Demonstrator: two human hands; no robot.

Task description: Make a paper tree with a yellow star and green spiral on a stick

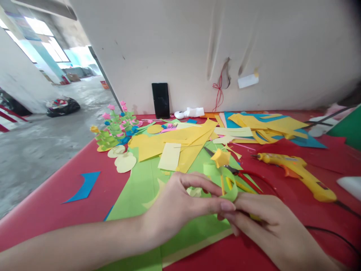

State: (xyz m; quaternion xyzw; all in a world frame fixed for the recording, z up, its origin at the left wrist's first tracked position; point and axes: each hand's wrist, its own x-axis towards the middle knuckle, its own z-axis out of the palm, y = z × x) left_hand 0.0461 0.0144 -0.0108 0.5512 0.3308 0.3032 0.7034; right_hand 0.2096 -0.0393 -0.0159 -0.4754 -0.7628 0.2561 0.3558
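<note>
In the middle, a yellow paper star tops a thin yellow stem. A curled light green paper strip bends around that stem. My left hand is closed, thumb and fingers pinching the strip from the left. From the right, my right hand meets it, its closed fingers at the strip's lower end; part of what they hold is hidden. Just behind the hands lie red-handled scissors, partly covered. Light green paper spreads beneath both hands.
A yellow glue gun lies right, its cord trailing off. Finished paper flowers stand at the back left. Yellow paper sheets and a blue scrap lie on the red table. A black phone leans against the wall.
</note>
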